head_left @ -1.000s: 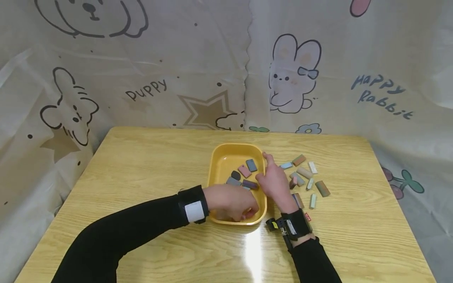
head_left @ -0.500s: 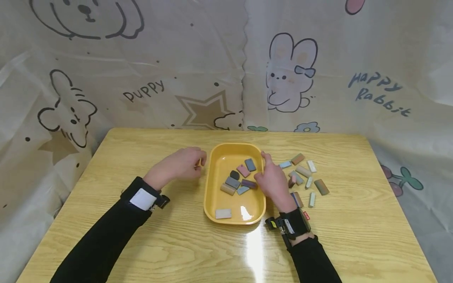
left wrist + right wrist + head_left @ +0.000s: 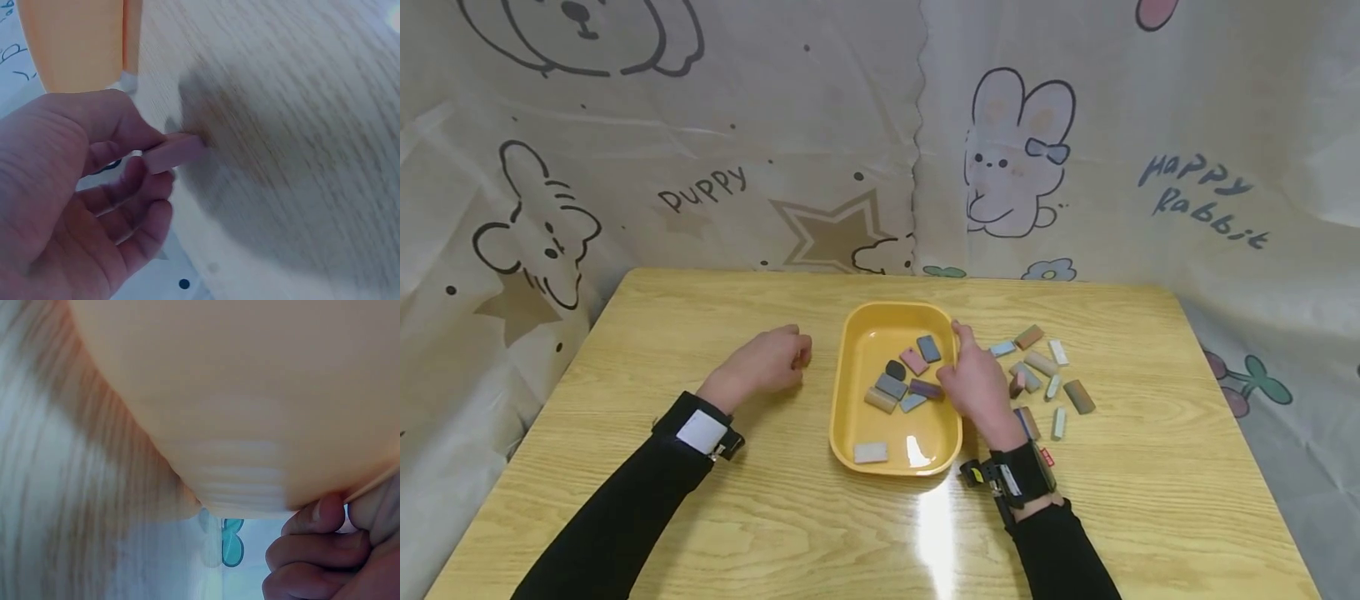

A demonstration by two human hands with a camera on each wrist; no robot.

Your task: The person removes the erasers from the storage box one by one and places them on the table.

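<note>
Head cam: left hand (image 3: 758,364) is over the table (image 3: 760,508), left of the yellow tray (image 3: 859,358); can't really tell its grip from here. Right hand (image 3: 983,387) has the tray's right rim, thumb over the inside. Left wrist: thumb and fingers pinch a pinkish block (image 3: 178,152), pretty narrow grip. Right wrist: fingers curled snug at the tray's edge.

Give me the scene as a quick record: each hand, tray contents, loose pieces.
Left hand: pinches a pinkish block, left of the tray
Right hand: grips the yellow tray at its right side
In tray: eight pieces visible; a white block lies apart at the near end
On table: loose blocks scattered right of the tray; exact count unclear
</note>
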